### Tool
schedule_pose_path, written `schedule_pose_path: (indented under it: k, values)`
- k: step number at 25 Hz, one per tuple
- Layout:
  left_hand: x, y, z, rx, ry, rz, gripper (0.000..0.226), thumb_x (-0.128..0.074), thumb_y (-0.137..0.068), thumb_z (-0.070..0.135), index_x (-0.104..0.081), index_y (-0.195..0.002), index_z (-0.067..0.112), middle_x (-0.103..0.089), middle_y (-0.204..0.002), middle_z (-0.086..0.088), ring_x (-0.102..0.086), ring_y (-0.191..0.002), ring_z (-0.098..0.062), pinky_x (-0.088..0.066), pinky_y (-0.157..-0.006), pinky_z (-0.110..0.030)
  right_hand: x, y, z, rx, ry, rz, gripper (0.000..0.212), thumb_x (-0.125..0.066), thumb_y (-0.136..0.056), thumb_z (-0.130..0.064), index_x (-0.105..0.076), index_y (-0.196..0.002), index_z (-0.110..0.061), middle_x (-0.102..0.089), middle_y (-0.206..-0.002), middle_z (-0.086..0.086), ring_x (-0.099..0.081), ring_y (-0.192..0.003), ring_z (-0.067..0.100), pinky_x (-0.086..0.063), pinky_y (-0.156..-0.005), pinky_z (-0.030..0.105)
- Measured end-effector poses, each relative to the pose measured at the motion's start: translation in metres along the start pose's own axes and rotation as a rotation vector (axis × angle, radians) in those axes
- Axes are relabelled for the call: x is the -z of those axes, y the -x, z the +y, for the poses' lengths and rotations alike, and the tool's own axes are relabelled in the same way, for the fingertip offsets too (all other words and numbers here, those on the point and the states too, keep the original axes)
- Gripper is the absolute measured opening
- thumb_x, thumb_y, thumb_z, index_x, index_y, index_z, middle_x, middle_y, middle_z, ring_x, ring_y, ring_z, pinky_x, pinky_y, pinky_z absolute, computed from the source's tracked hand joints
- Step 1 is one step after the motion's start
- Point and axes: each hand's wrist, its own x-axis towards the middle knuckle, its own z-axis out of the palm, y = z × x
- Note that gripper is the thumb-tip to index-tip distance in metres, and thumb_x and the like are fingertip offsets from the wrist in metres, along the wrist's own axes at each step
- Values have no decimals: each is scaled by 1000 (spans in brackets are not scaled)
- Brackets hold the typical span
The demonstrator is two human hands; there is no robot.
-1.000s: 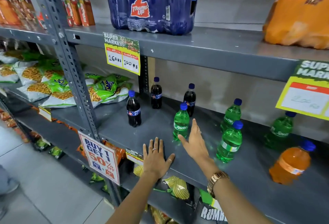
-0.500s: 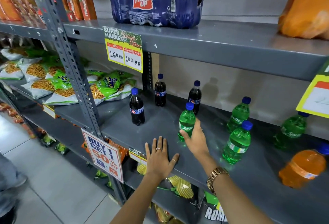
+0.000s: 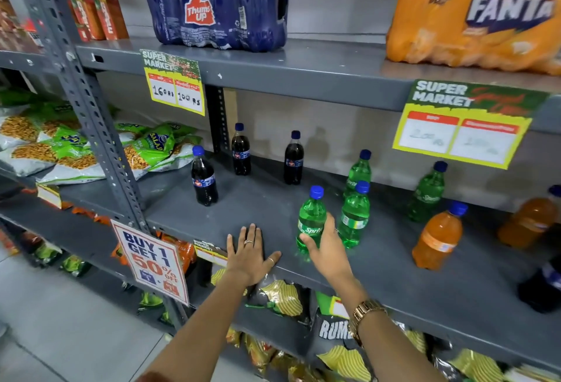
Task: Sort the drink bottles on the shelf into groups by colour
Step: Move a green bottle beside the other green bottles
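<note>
On the grey middle shelf (image 3: 261, 199) stand three dark cola bottles (image 3: 204, 176) at the left. Several green Sprite bottles stand further right; my right hand (image 3: 328, 245) is wrapped around the nearest green bottle (image 3: 312, 214), which stands upright on the shelf. Right beside it is a second green bottle (image 3: 354, 214), with a third (image 3: 359, 170) behind and another (image 3: 427, 192) further right. Two orange bottles (image 3: 438, 237) stand at the right, and a dark bottle (image 3: 543, 284) shows at the right edge. My left hand (image 3: 250, 255) lies flat and open on the shelf's front edge.
The top shelf holds a blue Thums Up multipack (image 3: 212, 2) and an orange Fanta multipack (image 3: 476, 11). Price tags (image 3: 173, 82) hang from its edge. Snack bags (image 3: 76, 151) fill the left bay, more snacks lie below. A slotted upright post (image 3: 91, 114) and a promo sign (image 3: 150, 260) stand left.
My right hand reached forward and closed around the nearest green bottle. The view shifted, bringing the orange bottles and Fanta pack into sight. My left hand stayed flat on the shelf.
</note>
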Motion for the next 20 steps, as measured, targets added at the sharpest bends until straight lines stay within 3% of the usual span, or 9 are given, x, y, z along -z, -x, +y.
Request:
schedule_pose_path:
  k: [7, 11, 16, 20]
  values:
    - [-18, 34, 69, -143, 7, -44, 78, -28, -96, 57, -2, -152, 10, 6, -161, -6, 6, -149, -24, 7, -117, -54, 57, 58, 34, -33, 31, 133, 66, -58, -86, -31, -23, -136, -6, -57, -124, 18, -50, -117, 34, -45, -90, 40]
    - [-25, 54, 112, -256, -19, -91, 74, -27, -97, 55, -3, -152, 12, 7, -161, -6, 6, -149, -24, 7, -116, -54, 100, 81, 58, -83, 46, 220, 69, -57, -86, -33, -21, -138, -6, -52, -131, 19, -48, -121, 35, -44, -95, 45]
    - [-31, 64, 154, -354, -48, -131, 69, -27, -99, 52, -5, -152, 15, 5, -162, -5, 6, -149, -24, 6, -117, -54, 153, 100, 86, -143, 52, 330, 60, -59, -86, -24, -26, -133, -6, -55, -121, 22, -52, -112, 40, -45, -87, 44]
    - [-39, 68, 184, -406, -61, -151, 69, -28, -99, 51, -6, -152, 14, 4, -162, -6, 5, -149, -24, 5, -118, -53, 187, 105, 108, -212, 39, 367, 61, -58, -87, -20, -24, -135, -5, -51, -127, 23, -49, -115, 39, -43, -90, 43]
